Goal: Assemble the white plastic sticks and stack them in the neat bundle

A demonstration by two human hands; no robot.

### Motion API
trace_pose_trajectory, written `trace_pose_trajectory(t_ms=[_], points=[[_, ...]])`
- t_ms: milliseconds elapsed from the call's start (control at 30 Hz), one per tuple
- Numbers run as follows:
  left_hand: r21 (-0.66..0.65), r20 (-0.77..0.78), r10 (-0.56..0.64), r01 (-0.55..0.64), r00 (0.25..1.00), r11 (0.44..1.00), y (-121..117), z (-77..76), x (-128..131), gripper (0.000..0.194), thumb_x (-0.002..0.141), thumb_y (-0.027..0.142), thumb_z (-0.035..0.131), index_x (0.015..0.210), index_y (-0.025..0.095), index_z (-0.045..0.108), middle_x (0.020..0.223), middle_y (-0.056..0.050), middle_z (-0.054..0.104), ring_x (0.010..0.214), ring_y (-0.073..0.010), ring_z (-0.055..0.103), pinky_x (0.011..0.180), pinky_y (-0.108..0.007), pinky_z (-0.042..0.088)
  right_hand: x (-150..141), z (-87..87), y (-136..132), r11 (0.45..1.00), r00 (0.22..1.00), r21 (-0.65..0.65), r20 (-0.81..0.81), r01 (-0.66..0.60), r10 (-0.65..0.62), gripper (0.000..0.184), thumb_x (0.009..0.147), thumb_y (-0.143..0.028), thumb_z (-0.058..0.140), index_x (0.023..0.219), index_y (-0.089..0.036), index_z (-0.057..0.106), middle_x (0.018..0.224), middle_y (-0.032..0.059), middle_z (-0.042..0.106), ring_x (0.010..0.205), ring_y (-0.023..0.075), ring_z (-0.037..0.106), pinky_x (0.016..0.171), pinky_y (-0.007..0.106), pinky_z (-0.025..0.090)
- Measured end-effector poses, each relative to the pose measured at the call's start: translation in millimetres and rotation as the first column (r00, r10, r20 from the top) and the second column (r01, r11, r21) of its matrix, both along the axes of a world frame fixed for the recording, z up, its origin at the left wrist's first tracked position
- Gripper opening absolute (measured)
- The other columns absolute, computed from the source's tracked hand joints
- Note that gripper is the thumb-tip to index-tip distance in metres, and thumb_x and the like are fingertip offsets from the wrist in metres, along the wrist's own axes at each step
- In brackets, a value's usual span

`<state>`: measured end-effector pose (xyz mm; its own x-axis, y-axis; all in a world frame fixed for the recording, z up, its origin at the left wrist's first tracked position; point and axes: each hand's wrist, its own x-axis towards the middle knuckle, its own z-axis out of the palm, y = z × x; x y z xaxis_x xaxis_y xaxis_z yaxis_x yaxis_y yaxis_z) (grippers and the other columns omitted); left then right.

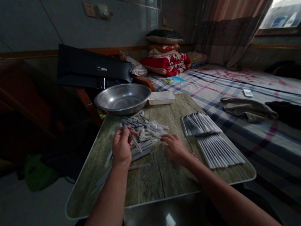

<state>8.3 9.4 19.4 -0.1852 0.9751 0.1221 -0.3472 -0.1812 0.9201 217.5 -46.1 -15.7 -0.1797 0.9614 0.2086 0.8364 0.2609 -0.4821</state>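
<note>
The left hand [122,149] pinches a slim pen barrel [136,142] in its grip above the counter [175,185]. The right hand [176,149] is beside loose translucent caps [155,128]; I cannot tell whether its grip holds anything. A careless outward swing could scatter the lined-up pens [220,151].

Your head-worn camera looks from above and just behind the near edge of the rectangular wood-grain table [175,185], forward and down, close enough that your bare left hand [122,149] and bare right hand [176,149] show over it. Beyond the table it takes in the grey tiled wall [69,23].
</note>
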Motion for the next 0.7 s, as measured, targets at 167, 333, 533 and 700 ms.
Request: trace_pose_trajectory(t_ms=[167,333,533,700], points=[[-0.113,0.173,-0.014,0.034,0.985,0.993,3.3,-7.2,-3.4,0.037,0.066,0.042,0.076,0.086,0.018,0.057,0.062,0.001,0.066,0.041,-0.0053,0.044,0.038,-0.016,0.030,-10.7,-6.4,7.7,0.997,0.990,-0.077,0.141,0.002,0.009,0.053,0.085,-0.014,0.044,0.137,-0.024,0.053,0.146,0.0058,0.048,0.126,0.0287,0.040,0.099,0.043,0.036],[-0.168,0.249,-0.043,0.087,0.967,0.982,2.8,-9.6,-5.4,0.033,0.065,0.034,0.077,0.086,0.016,0.060,0.063,0.001,0.065,0.042,-0.0044,0.048,0.042,-0.015,0.038,-11.8,-13.0,15.6,0.995,0.975,-0.072,0.215,0.074,-0.057,0.054,0.087,-0.017,0.043,0.141,-0.023,0.047,0.150,0.0080,0.043,0.128,0.0313,0.038,0.098,0.046,0.035],[-0.200,0.284,-0.137,0.198,0.949,0.960,0.5,-9.6,-6.7,0.024,0.065,0.023,0.076,0.084,0.016,0.064,0.070,0.000,0.068,0.050,-0.0052,0.056,0.048,-0.015,0.046,-10.9,-12.5,14.5,0.996,0.977,-0.029,0.198,0.082,-0.074,0.045,0.090,-0.019,0.042,0.132,-0.025,0.056,0.142,0.0057,0.052,0.123,0.0304,0.041,0.097,0.043,0.033],[-0.222,0.287,-0.139,0.207,0.948,0.953,-0.3,-11.4,-5.9,0.018,0.071,0.024,0.073,0.082,0.015,0.061,0.073,-0.002,0.070,0.052,-0.0065,0.060,0.049,-0.016,0.050,-11.3,-7.0,15.6,0.986,0.972,-0.003,0.165,0.169,-0.166,0.032,0.090,-0.016,0.044,0.109,-0.025,0.068,0.113,0.0076,0.067,0.108,0.0264,0.048,0.089,0.036,0.035]])
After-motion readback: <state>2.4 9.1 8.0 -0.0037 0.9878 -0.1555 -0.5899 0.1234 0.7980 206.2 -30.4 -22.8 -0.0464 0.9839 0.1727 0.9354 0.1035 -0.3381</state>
